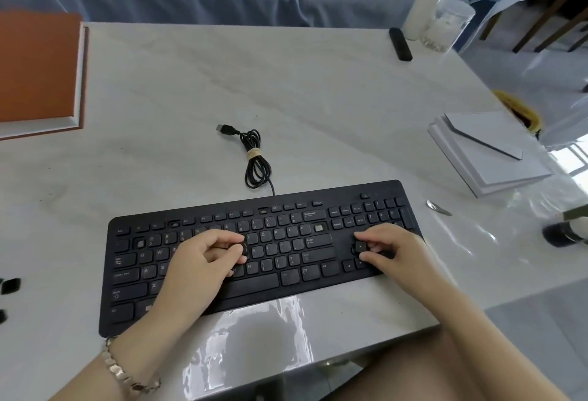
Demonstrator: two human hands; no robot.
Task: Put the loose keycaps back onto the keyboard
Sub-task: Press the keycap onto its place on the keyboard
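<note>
The arrow keycap (360,246) is sitting right of centre in the frame, over the arrow cluster of the keyboard (381,192), and the right hand (388,248) is pinching it between curled forefinger and thumb, apparently seating it. Whether it has clicked down I cannot tell.

The left hand (203,260) is lying over the middle letter rows with its fingers curled toward the thumb. Something dark is showing at the fingertips, but whether that is a cap in its grip or just a key underneath, I cannot tell.

The keyboard's long side is running left to right, rising slightly toward the right. Gaps are showing: one pale empty socket (319,228) above the Enter key and another (140,244) in the number row on the left.

Now the part that matters: the loose keycaps (11,284) are waiting at the far left edge of the frame, well apart from the keyboard. The left hand is clearly the nearer one, so the next pickup looks like a leftward reach for it.

Beyond the keyboard, its bundled cable (254,159) is lying on the table (318,98).
</note>
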